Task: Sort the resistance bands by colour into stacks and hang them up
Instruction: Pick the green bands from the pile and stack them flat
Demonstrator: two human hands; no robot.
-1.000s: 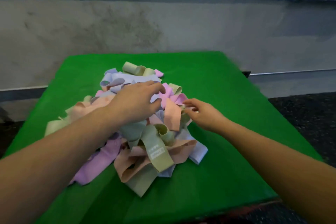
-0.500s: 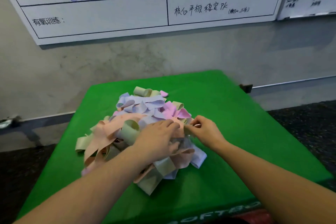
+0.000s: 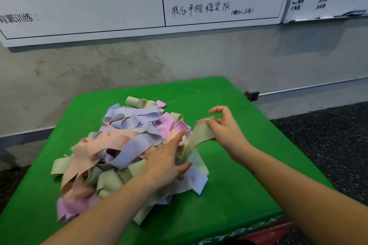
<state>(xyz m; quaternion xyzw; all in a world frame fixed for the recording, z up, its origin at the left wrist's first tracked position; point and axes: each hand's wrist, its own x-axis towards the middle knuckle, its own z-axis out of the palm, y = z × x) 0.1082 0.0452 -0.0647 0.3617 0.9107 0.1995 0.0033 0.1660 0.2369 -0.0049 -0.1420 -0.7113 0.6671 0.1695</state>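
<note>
Olive-green band (image 3: 201, 135) runs from the right hand (image 3: 225, 129), which pinches its free end at three o'clock of the pile (image 3: 127, 151), down toward seven o'clock under the left hand (image 3: 167, 159), pressing flat-fingered on the heap on the green bench (image 3: 229, 195).

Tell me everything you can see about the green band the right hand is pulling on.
The olive-green band is a flat, wide strip of soft, matte, fabric-like material. The right hand pinches its upper end, lifted off the pile. From there it slants down leftward, its lower end disappearing into the tangle under the left hand, which presses flat on the pile.
</note>
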